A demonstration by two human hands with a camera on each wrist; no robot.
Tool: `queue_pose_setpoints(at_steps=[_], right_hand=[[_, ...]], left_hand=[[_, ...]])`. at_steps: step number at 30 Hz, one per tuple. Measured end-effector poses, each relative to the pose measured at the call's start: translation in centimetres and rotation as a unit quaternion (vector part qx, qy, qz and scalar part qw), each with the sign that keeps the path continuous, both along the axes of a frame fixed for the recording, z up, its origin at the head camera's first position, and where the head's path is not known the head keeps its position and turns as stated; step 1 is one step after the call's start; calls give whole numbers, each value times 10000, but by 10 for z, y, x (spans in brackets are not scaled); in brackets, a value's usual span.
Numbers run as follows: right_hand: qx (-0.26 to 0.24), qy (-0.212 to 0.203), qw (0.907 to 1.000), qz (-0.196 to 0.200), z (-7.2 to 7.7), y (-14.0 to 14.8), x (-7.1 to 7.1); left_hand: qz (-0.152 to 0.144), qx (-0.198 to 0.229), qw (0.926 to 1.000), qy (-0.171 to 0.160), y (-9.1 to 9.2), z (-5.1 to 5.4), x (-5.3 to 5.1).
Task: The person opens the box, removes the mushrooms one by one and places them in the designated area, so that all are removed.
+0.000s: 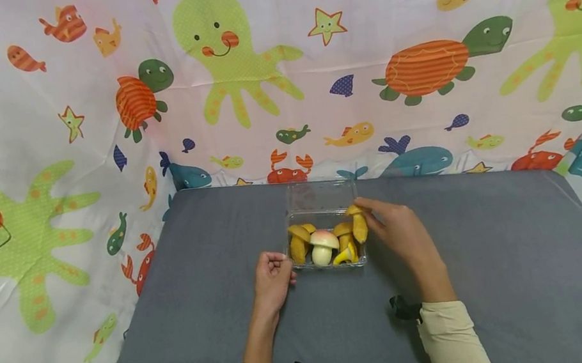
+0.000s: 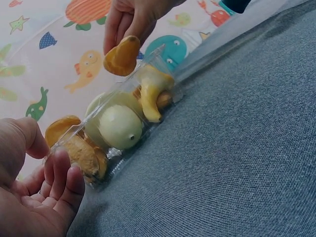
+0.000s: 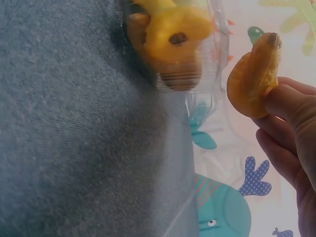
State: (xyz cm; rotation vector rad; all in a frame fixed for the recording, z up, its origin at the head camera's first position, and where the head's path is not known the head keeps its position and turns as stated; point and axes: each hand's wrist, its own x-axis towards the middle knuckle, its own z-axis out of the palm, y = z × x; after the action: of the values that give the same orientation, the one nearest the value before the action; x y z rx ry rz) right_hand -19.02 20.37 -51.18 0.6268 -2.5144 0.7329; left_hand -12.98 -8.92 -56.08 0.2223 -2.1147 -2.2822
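Right hand (image 1: 404, 226) pinches brown mushroom (image 1: 359, 228) by its cap end, over right edge of clear box (image 1: 362, 261), stem pointing toward box's near edge. Left hand (image 1: 273, 279), farther from mushroom, pinches box's near-left corner. Box near table's (image 1: 501, 248) far edge.

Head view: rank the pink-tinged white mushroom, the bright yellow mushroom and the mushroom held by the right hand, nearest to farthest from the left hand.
From the left hand:
1. White mushroom, near the middle of the clear box.
2. Bright yellow mushroom, at the box's front right.
3. Held mushroom, at the right end, in the right hand.
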Motion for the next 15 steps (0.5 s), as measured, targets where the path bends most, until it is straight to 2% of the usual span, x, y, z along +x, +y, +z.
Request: queue_pose_setpoints(at_steps=[15], right_hand=[[-251,-227,9985,-420,6,15,-3]], left_hand=[[-22,-6,10000,-30,0,2,1]])
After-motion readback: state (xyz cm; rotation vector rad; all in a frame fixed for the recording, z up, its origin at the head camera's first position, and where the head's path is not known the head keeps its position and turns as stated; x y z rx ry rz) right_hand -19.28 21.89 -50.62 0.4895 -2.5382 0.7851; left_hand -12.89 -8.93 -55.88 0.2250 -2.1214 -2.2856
